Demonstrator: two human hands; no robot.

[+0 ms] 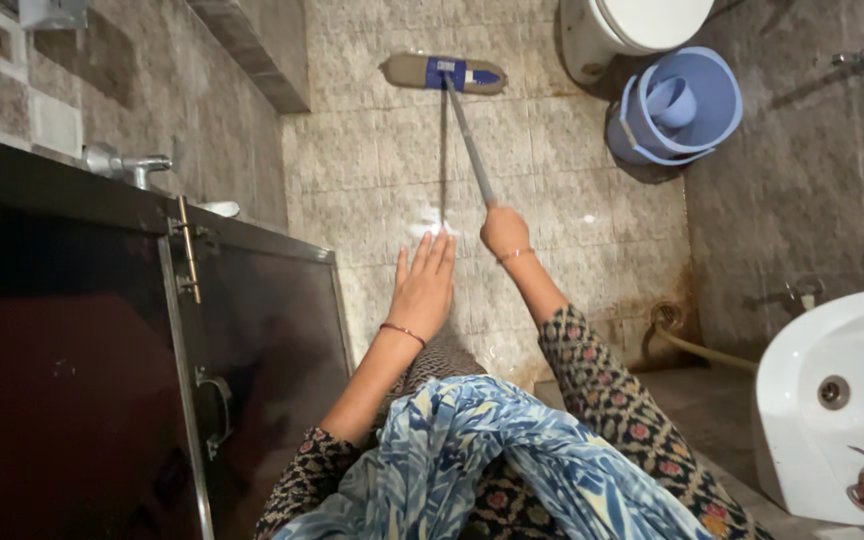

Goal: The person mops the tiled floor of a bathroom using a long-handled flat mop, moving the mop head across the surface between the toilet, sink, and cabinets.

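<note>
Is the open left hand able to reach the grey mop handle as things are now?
Probably yes: the left hand is open and holds nothing, beside the grey mop handle that the right hand grips, with nothing between them.

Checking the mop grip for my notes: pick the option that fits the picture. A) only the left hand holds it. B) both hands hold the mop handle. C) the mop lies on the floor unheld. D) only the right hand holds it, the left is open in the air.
D: the right hand grips the mop handle, while the left hand hangs free, fingers spread.
</note>
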